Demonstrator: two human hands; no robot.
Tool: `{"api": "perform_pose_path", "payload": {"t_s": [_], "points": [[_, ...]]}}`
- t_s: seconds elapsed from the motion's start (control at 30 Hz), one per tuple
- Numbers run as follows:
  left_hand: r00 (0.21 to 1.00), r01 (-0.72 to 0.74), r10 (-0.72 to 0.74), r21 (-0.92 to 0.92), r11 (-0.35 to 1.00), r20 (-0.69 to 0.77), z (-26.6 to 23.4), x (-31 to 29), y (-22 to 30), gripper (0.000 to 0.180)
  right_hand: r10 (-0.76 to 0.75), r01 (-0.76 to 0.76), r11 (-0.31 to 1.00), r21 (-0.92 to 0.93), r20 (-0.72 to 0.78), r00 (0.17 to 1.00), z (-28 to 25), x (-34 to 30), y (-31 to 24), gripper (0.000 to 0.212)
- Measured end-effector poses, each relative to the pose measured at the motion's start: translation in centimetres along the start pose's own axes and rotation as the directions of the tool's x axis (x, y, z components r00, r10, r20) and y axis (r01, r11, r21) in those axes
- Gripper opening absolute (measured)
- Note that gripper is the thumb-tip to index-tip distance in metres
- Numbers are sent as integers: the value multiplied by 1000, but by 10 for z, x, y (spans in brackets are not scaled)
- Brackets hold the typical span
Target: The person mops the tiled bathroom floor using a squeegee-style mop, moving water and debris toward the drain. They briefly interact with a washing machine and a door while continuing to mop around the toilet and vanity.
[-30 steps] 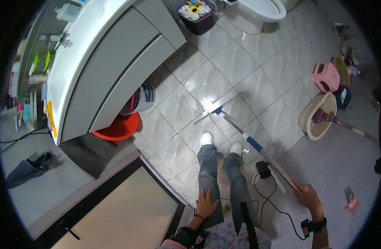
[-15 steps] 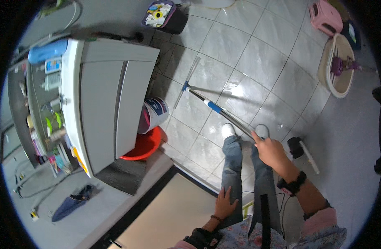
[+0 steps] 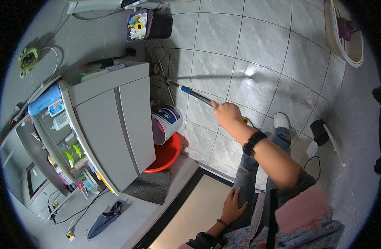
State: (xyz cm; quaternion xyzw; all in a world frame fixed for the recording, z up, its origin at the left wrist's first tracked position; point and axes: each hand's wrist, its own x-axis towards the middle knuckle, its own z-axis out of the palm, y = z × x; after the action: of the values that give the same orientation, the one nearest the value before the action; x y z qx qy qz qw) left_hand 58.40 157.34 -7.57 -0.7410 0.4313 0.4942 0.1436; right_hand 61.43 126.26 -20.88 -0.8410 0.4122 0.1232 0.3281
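My right hand is closed around the upper end of a floor squeegee, which has a silver and blue pole. The pole slants down to the far left, where the thin blade lies against the floor tiles beside the vanity cabinet. My left hand rests on my left thigh with its fingers spread, holding nothing. Just right of the blade is a wet-looking, shiny stretch of floor.
Left of the pole, a white bucket lies tilted by a red basin. A black waste bin stands far left. A beige tub is at the far right, and a black brush-like thing near my right foot.
My right arm has pushed forward and left, carrying the squeegee's blade closer to the cabinet's far corner. The view has shifted too. My left hand stays on my thigh.
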Motion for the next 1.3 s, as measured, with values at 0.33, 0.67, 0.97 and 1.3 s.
{"api": "perform_pose_path", "payload": {"t_s": [0.33, 0.67, 0.97, 1.3], "points": [[1000, -12, 11, 31, 999, 23, -20, 9, 1, 70, -90, 106, 989, 99, -147, 985, -8, -81, 29, 48], [999, -11, 10, 33, 999, 36, -23, 12, -2, 71, 106, -125, 990, 65, 240, 965, -65, -213, 88, 53], [998, -4, 1, 51, 999, 67, -23, 16, 5, 72, 178, -224, 961, 161, 258, 950, -40, -232, 105, 54], [997, -24, 18, 73, 997, 75, -28, 19, 9, 72, 131, -109, 980, 167, -127, 983, 31, -101, 58, 49]]}}
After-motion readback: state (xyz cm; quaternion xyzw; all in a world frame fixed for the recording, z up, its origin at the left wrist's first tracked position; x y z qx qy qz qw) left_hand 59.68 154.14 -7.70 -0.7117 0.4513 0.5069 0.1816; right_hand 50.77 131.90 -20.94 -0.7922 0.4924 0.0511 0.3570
